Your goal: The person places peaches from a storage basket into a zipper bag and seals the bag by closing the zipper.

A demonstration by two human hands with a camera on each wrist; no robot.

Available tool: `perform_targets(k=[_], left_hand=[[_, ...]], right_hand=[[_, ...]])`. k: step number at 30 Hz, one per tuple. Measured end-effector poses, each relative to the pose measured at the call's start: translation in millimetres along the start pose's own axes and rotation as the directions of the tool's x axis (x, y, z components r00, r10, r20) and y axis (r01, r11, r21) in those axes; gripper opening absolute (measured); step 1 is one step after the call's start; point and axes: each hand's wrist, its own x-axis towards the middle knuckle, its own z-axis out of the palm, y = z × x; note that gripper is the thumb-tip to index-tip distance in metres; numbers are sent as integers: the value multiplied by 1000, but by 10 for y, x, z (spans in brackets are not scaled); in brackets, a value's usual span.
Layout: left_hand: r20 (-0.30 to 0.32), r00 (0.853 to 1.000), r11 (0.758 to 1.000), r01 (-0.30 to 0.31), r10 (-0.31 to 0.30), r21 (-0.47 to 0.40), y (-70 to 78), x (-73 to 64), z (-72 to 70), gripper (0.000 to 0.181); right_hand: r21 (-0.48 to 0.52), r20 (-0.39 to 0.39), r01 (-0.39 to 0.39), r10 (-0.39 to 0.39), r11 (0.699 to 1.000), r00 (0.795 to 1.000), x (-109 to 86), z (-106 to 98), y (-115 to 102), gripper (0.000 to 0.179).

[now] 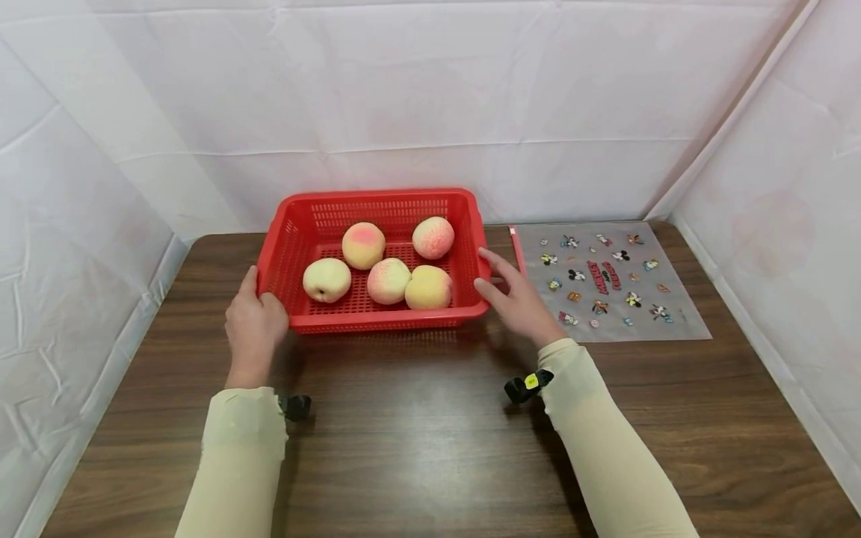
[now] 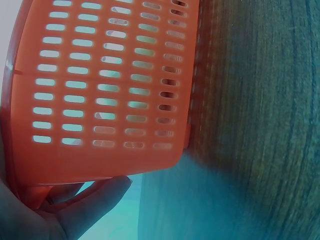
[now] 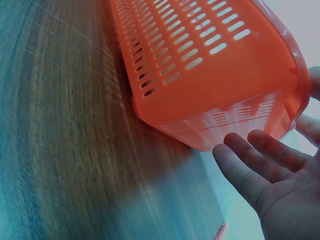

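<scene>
A red plastic basket (image 1: 386,320) with slotted walls stands on the table and contains several peaches (image 1: 363,246), some pale yellow and some blushed pink. My left hand (image 1: 256,323) grips its near left corner, the thumb at the rim and the fingers under it along the outer wall. At the basket's right end is my right hand (image 1: 518,299), its thumb and forefinger apart at the rim. In the right wrist view, the other fingers (image 3: 270,155) of that hand extend loosely beside the outer wall, without curling round it.
A clear zip bag (image 1: 605,282) printed with cartoon figures lies flat on the wooden table (image 1: 403,448), right of the basket. White sheeting (image 1: 417,90) hangs behind the table and on both sides. Each wrist wears a small black camera (image 1: 528,385).
</scene>
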Motion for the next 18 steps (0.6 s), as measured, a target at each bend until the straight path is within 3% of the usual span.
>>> perform_targets(k=[6,10,18], left_hand=[[-7,1000,1000,2,-2,-1,5,-15,3,57],[-16,1000,1000,-4,4,-2,4,-13,6,57],[-9,1000,1000,6,-6,-6,-3,-1,6,58]], right_hand=[[13,-30,-8,9,1000,1000,-16,-50,-6,54],[15,-58,36,-35,999,998,-18,-90,-4,50],[-42,-214,48,-56,998,975,1,-161,60,36]])
